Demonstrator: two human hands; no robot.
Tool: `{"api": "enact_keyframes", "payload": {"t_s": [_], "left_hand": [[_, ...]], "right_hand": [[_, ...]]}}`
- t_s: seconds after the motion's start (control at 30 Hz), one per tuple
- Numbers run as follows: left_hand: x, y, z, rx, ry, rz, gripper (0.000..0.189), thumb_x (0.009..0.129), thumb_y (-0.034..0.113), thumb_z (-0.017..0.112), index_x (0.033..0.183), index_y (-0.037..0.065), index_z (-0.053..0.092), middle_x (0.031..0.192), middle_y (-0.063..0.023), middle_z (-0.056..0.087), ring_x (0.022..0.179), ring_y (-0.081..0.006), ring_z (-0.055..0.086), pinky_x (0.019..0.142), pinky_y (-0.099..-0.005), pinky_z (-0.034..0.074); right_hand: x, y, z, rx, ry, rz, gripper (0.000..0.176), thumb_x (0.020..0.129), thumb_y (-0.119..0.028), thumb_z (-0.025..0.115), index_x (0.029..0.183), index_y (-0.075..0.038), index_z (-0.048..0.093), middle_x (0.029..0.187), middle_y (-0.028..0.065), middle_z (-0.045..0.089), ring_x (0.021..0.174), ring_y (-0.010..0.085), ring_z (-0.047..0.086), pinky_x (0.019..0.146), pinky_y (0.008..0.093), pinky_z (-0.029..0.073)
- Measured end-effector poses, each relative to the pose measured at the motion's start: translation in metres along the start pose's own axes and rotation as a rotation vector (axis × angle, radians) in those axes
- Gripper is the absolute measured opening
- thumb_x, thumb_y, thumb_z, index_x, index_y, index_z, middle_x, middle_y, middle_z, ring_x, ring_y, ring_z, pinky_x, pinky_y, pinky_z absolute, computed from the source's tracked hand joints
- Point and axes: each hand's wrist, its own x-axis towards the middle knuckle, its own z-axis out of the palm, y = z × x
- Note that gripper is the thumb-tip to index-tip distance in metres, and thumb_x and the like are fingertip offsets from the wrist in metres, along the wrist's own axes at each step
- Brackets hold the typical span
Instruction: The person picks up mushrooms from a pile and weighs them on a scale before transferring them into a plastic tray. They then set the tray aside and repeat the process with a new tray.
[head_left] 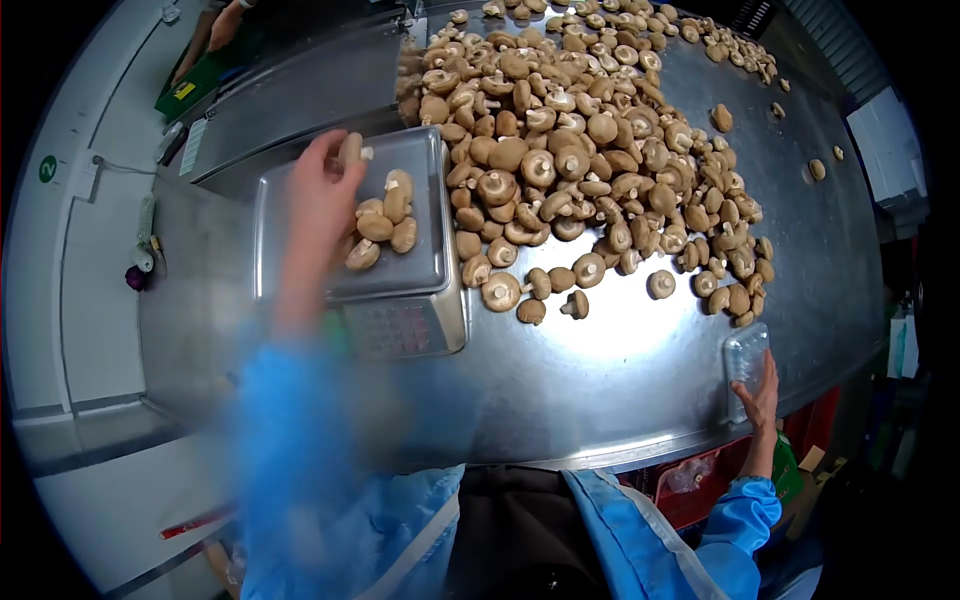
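Observation:
Over the steel pan of a weighing scale, my left hand pinches a brown-capped mushroom between thumb and fingers. Several loose mushrooms lie on the pan to the right of this hand, and my wrist covers part of the pan. The blue left sleeve is smeared by motion. At the table's front right edge, my right hand grips a clear plastic tray, thumb across it and fingers along its right side. No mushrooms show in the tray.
A large heap of mushrooms spreads over the steel table beyond the scale. Stray ones lie at the right. Below the front edge sits a red crate. Another person's hand shows at the top left, near a green crate.

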Motion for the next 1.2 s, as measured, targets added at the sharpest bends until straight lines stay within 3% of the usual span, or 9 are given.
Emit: {"api": "enact_keyframes", "payload": {"t_s": [0.13,0.2,0.37,0.47,0.67,0.77,0.9,1.1,1.2], "left_hand": [[-0.107,0.023,0.006,-0.297,-0.208,0.082,0.038,0.082,0.008,0.069,0.12,0.005,0.063,0.092,-0.0023,0.066,0.077,-0.0068,0.059,0.067,-0.0212,0.05],[-0.164,0.017,0.036,-0.483,-0.557,-0.205,0.039,0.083,0.006,0.071,0.121,0.004,0.062,0.096,-0.002,0.066,0.079,-0.0052,0.06,0.066,-0.0191,0.05],[-0.277,0.03,0.119,-0.861,-0.977,-0.632,0.038,0.091,0.011,0.067,0.126,0.001,0.056,0.103,-0.0092,0.067,0.084,-0.0143,0.066,0.069,-0.0261,0.055],[-0.286,0.049,0.141,-0.923,-1.047,-0.709,0.036,0.094,0.016,0.064,0.126,0.0,0.056,0.105,-0.0092,0.067,0.089,-0.0162,0.066,0.073,-0.0264,0.055],[-0.24,0.053,0.175,-0.969,-0.8,-0.527,0.045,0.089,0.016,0.065,0.13,0.004,0.052,0.111,-0.0039,0.063,0.1,-0.0154,0.062,0.088,-0.031,0.05],[-0.233,0.053,0.187,-0.948,-0.605,-0.536,0.071,0.089,0.012,0.063,0.15,0.0,0.028,0.148,-0.0156,0.042,0.12,-0.0204,0.055,0.093,-0.0311,0.048],[-0.25,0.063,0.178,-0.87,-0.696,-0.588,0.063,0.091,0.009,0.062,0.145,-0.004,0.033,0.143,-0.0203,0.046,0.116,-0.023,0.059,0.091,-0.0311,0.052],[-0.293,0.056,0.181,-0.837,-0.798,-0.655,0.046,0.093,0.006,0.058,0.135,-0.004,0.043,0.123,-0.0182,0.061,0.101,-0.0232,0.067,0.078,-0.0301,0.057],[-0.291,0.062,0.174,-0.818,-0.802,-0.646,0.047,0.091,0.011,0.059,0.133,-0.004,0.047,0.118,-0.0157,0.064,0.098,-0.0226,0.067,0.081,-0.0302,0.053]], "right_hand": [[0.003,-0.008,-0.003,-0.01,0.032,0.048,0.099,0.062,-0.017,0.086,0.147,-0.003,0.037,0.138,0.0227,0.049,0.127,0.0411,0.047,0.105,0.0458,0.04],[0.005,-0.008,-0.002,-0.025,0.053,0.064,0.098,0.061,-0.018,0.086,0.146,-0.003,0.039,0.135,0.023,0.052,0.125,0.0419,0.048,0.104,0.046,0.042],[0.0,-0.009,0.005,-0.075,0.137,0.032,0.094,0.058,-0.025,0.086,0.139,-0.001,0.045,0.132,0.024,0.054,0.122,0.0408,0.051,0.103,0.0458,0.043],[-0.001,-0.019,0.0,-0.098,0.155,0.044,0.091,0.059,-0.027,0.086,0.136,-0.001,0.047,0.131,0.0242,0.054,0.121,0.0404,0.051,0.102,0.0459,0.043],[-0.004,-0.033,-0.008,-0.128,0.111,0.119,0.096,0.057,-0.031,0.09,0.137,-0.001,0.047,0.133,0.0222,0.054,0.123,0.0384,0.052,0.104,0.0435,0.043],[0.006,-0.014,-0.002,-0.09,0.058,0.108,0.103,0.056,-0.035,0.092,0.14,0.001,0.043,0.135,0.0226,0.054,0.126,0.0382,0.051,0.104,0.0419,0.043],[0.001,-0.023,-0.001,-0.136,0.105,0.117,0.106,0.056,-0.036,0.091,0.142,-0.001,0.04,0.13,0.0225,0.057,0.12,0.0396,0.054,0.1,0.0434,0.045],[-0.007,-0.04,-0.007,-0.175,0.186,0.087,0.093,0.056,-0.035,0.091,0.132,-0.002,0.049,0.115,0.0214,0.063,0.108,0.038,0.059,0.094,0.0437,0.048],[-0.01,-0.041,-0.005,-0.204,0.245,0.054,0.09,0.055,-0.034,0.09,0.128,0.001,0.052,0.108,0.0231,0.065,0.103,0.038,0.061,0.092,0.0439,0.048]]}}
